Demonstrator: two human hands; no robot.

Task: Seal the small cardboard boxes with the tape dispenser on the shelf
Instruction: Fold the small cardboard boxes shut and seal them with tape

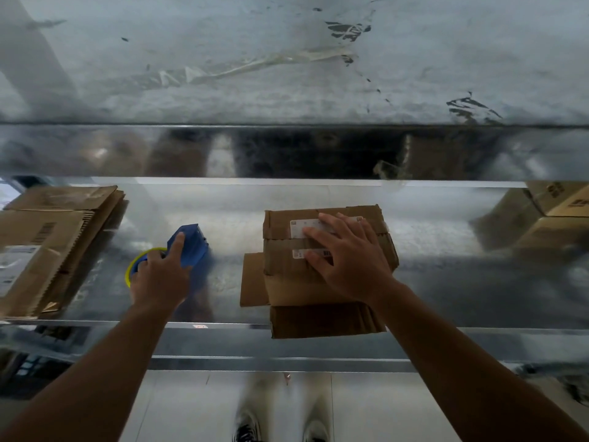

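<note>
A small cardboard box (287, 275) sits on the metal shelf (446, 282), its top flaps folded down, one side flap sticking out to the left and another hanging over the front edge. White labels show on its top. My right hand (347, 260) lies flat on the top flaps with fingers spread, pressing them down. To the left, a blue tape dispenser (192, 247) with a yellow-rimmed roll rests on the shelf. My left hand (159, 275) grips it from behind, index finger stretched along its top.
A stack of flattened cardboard (47, 244) lies at the shelf's left end. More cardboard boxes (561, 212) stand at the far right. An upper shelf (287, 74) with tape scraps juts out overhead. My shoes (280, 429) show on the floor below.
</note>
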